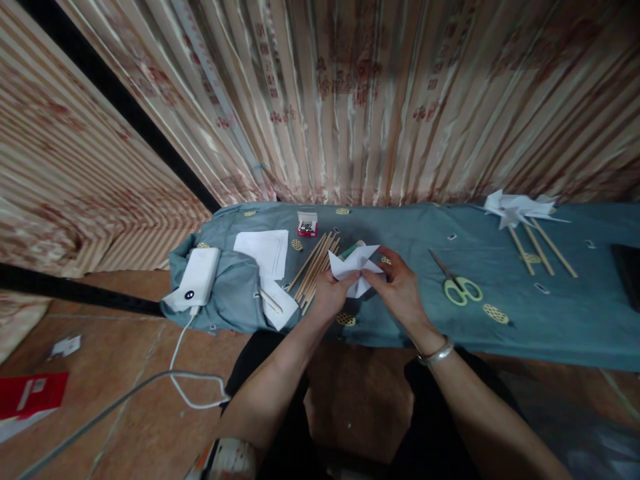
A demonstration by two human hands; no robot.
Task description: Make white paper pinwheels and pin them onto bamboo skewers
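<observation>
Between my two hands is a white paper pinwheel (359, 262), its pointed blades folded toward the middle. My left hand (331, 293) grips its left side, the thumb pressed near the centre. From the right, my right hand (399, 283) pinches the paper, thumb also close to the centre. Just left of the pinwheel, a bundle of wooden sticks (315, 270) lies on the blue cloth, partly behind my left hand. A small red and white box (307, 225) of metal pins stands open behind the sticks. Green-handled scissors (457, 285) rest to the right of my right hand.
White paper sheets (265, 250) lie left of the sticks. A white power bank (200, 277) with a cable (175, 353) sits at the left end. Finished pinwheels (517, 208) on sticks lie far right, near a dark object (627, 270). A curtain (350, 100) hangs behind.
</observation>
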